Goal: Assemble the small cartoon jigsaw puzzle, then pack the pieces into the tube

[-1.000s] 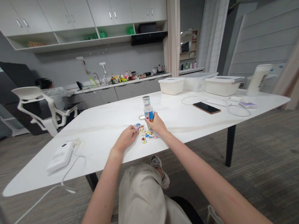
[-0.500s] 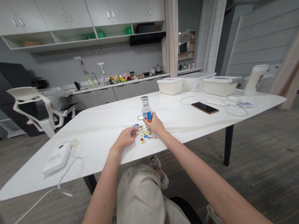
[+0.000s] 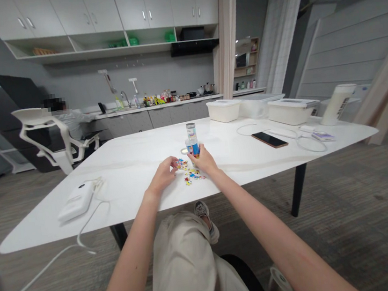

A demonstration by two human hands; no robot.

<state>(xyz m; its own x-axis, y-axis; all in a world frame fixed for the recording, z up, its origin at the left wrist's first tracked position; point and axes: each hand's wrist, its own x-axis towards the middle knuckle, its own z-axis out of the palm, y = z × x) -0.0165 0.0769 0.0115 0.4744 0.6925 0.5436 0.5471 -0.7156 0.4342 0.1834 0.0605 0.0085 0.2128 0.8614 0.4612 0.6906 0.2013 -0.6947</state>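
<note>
My right hand (image 3: 205,162) grips a small clear tube (image 3: 192,147) with a colourful label, upright on the white table (image 3: 129,167). A second, similar tube (image 3: 190,130) stands just behind it, and a small round lid (image 3: 184,151) lies to their left. My left hand (image 3: 164,173) is raised a little off the table, its fingers pinched on something small by the pile of colourful puzzle pieces (image 3: 189,172) between both hands.
A white device with a cable (image 3: 77,202) lies at the table's left. A dark phone (image 3: 268,139), cables, white lidded boxes (image 3: 292,110) and a white cylinder (image 3: 337,104) sit to the right. A person sits by a white chair (image 3: 47,135) at the far kitchen counter.
My left hand has lifted slightly from the table and closed its fingers at the edge of the puzzle pieces. My right hand stays on the tube.
</note>
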